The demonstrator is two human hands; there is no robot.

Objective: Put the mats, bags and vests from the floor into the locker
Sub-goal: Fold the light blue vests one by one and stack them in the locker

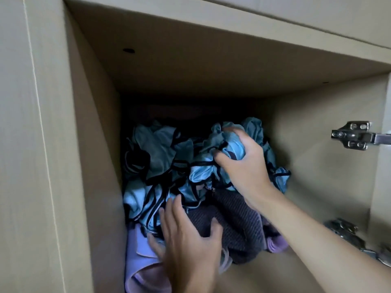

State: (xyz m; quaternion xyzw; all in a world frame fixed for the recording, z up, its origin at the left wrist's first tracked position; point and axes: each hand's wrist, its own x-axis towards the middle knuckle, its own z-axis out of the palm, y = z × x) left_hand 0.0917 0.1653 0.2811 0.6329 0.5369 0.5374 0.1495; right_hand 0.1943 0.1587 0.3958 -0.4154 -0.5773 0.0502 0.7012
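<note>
- Reaching into the locker (88, 144) with both arms, a person is packing down a crumpled heap of blue vests (156, 149) that is filling the back and left of the compartment.
- The right hand (239, 163) is gripping a fistful of shiny blue cloth at the top right of the heap, fingers curled round it.
- The left hand (186, 240) is lying flat with fingers spread, pressing on the front of the pile where a dark ribbed fabric (237, 212) is overlapping a lilac mat (135, 256).
- Doing this well probably means holding the left palm down as a dam while the right is stuffing cloth toward the dark back wall. That way no black-edged strap is trailing over the front lip to foul the door.
- Counting: the vests are too tangled to number, several at least. One dark ribbed piece and one lilac mat are showing, with a lilac edge at right possibly belonging to that mat. Two metal hinges (355, 135) are showing on the right wall.
</note>
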